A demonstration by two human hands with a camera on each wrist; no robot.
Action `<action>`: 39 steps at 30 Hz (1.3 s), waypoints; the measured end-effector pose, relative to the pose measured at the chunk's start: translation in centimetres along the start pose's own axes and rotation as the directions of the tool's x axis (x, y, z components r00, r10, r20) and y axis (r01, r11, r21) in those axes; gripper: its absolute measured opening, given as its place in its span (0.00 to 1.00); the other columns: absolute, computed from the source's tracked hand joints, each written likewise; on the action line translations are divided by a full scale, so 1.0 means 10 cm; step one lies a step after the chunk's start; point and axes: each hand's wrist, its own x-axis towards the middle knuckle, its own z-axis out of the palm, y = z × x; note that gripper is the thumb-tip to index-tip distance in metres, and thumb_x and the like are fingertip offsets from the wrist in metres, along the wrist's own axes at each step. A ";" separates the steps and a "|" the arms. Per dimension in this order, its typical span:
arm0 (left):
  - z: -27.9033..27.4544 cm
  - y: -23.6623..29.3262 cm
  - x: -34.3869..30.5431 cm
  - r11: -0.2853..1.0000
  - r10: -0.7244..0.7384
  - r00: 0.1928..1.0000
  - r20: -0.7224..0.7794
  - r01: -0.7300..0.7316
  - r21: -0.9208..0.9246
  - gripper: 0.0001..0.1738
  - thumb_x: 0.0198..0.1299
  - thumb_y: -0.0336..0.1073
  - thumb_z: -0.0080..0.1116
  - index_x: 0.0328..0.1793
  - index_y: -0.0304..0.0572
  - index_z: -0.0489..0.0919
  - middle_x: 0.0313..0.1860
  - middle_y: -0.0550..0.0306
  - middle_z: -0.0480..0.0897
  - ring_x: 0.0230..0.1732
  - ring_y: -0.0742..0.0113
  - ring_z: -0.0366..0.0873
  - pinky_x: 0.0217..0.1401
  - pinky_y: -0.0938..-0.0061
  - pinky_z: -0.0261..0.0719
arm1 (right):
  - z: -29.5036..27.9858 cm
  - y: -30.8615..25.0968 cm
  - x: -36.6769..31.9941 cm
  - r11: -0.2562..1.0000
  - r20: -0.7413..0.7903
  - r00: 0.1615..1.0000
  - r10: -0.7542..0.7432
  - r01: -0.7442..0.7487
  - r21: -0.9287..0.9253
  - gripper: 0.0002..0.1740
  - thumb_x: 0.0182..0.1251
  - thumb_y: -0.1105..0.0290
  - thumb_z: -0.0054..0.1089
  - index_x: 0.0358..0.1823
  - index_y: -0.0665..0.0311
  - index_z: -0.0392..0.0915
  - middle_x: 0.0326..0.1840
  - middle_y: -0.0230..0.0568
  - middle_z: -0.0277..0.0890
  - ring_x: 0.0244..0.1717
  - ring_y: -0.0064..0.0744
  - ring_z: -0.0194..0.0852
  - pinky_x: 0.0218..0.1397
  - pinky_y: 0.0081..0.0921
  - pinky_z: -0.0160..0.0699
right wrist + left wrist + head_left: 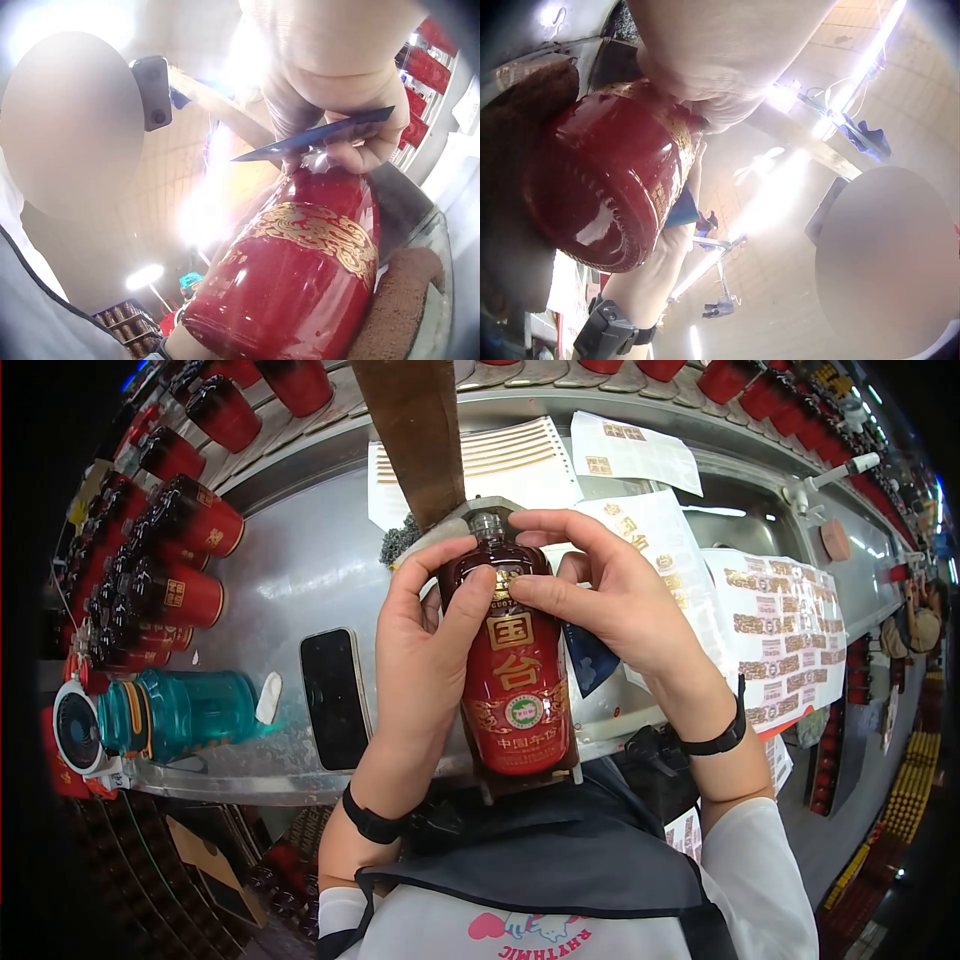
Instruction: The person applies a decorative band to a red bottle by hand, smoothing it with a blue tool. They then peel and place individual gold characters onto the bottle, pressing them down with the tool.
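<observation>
Guotai liquor bottle (pixel 515 705), red w/ gold lettering, qty 1. Head view: lies front up, neck away from wearer, in cradle (pixel 482 505) on steel worktop (pixel 270 555), prob. so it can't roll & both thumbs reach the front. L hand (pixel 420 622): bent round neck/shoulder, thumb on gold shoulder label (pixel 505 586). R hand (pixel 615 592): bent round opp. side, thumb on same label, index reaching across by neck; blue flat piece (pixel 590 660) tucked under it, prob. to spare setting it down. Sticker sheets (pixel 670 532) beside R hand, prob. for quick reach; phone (pixel 333 700) & turquoise water jug (pixel 205 710) to L, prob. out of the way. L wrist view: bottle base faces cam.; L fingertips hidden, grip can't be told from here. R wrist view: blue piece held at R fingers, above shoulder; brown padding (pixel 405 300) alongside bottle, prob. vs. scratches.
</observation>
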 end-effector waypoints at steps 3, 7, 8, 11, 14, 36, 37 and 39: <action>-0.01 0.00 -0.01 1.000 -0.008 1.000 0.005 0.008 -0.017 0.20 0.72 0.31 0.62 0.66 0.35 0.73 0.55 0.52 0.83 0.53 0.73 0.81 0.58 0.78 0.81 | 0.00 0.00 0.00 1.000 0.000 1.000 0.003 -0.003 -0.007 0.29 0.66 0.76 0.71 0.69 0.64 0.75 0.57 0.29 0.72 0.30 0.05 0.60 0.40 0.07 0.66; -0.03 -0.03 0.00 0.999 0.021 1.000 0.015 -0.021 0.028 0.21 0.70 0.30 0.64 0.66 0.35 0.72 0.57 0.51 0.82 0.57 0.71 0.79 0.61 0.76 0.80 | 0.00 0.00 0.01 1.000 -0.002 1.000 0.005 -0.005 -0.028 0.29 0.65 0.76 0.71 0.69 0.64 0.76 0.57 0.29 0.72 0.30 0.05 0.59 0.39 0.07 0.65; -0.03 -0.03 0.00 0.999 0.021 1.000 0.015 -0.021 0.028 0.21 0.70 0.30 0.64 0.66 0.35 0.72 0.57 0.51 0.82 0.57 0.71 0.79 0.61 0.76 0.80 | 0.00 0.00 0.01 1.000 -0.002 1.000 0.005 -0.005 -0.028 0.29 0.65 0.76 0.71 0.69 0.64 0.76 0.57 0.29 0.72 0.30 0.05 0.59 0.39 0.07 0.65; -0.02 -0.03 0.00 0.999 0.029 0.999 0.015 -0.030 0.044 0.22 0.69 0.30 0.65 0.66 0.35 0.72 0.58 0.51 0.81 0.58 0.70 0.79 0.62 0.75 0.79 | 0.00 -0.01 0.01 1.000 -0.007 1.000 0.016 -0.016 -0.014 0.29 0.65 0.77 0.71 0.68 0.64 0.76 0.57 0.28 0.72 0.30 0.05 0.59 0.38 0.06 0.65; -0.02 -0.03 -0.01 1.000 0.017 1.000 0.012 -0.018 0.020 0.22 0.69 0.29 0.65 0.66 0.35 0.72 0.58 0.51 0.81 0.58 0.70 0.79 0.62 0.75 0.79 | 0.01 -0.01 0.01 1.000 -0.010 1.000 0.016 -0.017 -0.015 0.30 0.64 0.78 0.72 0.68 0.64 0.76 0.57 0.28 0.72 0.30 0.05 0.59 0.38 0.07 0.65; -0.02 0.03 -0.03 0.998 -0.039 0.998 0.049 0.037 0.047 0.29 0.66 0.25 0.64 0.71 0.36 0.67 0.59 0.51 0.80 0.58 0.69 0.79 0.62 0.73 0.81 | -0.41 -0.29 0.13 0.988 0.070 0.996 -0.057 0.046 0.149 0.23 0.72 0.68 0.66 0.66 0.67 0.76 0.53 0.36 0.81 0.54 0.21 0.79 0.56 0.19 0.80; -0.02 0.02 -0.03 0.999 -0.033 0.998 0.055 0.031 0.039 0.29 0.66 0.25 0.64 0.71 0.37 0.66 0.60 0.51 0.79 0.59 0.69 0.79 0.61 0.73 0.81 | -0.42 -0.31 0.14 0.982 0.115 0.993 -0.035 0.013 0.187 0.28 0.64 0.77 0.71 0.66 0.68 0.76 0.52 0.37 0.82 0.54 0.22 0.81 0.56 0.20 0.81; -0.02 0.02 -0.03 0.998 -0.024 0.998 0.055 0.020 0.061 0.29 0.66 0.24 0.64 0.71 0.37 0.67 0.60 0.52 0.78 0.59 0.69 0.79 0.62 0.73 0.81 | -0.41 -0.36 0.16 0.982 0.153 0.987 -0.049 0.019 0.187 0.27 0.63 0.78 0.70 0.65 0.68 0.76 0.51 0.37 0.83 0.52 0.22 0.82 0.56 0.20 0.81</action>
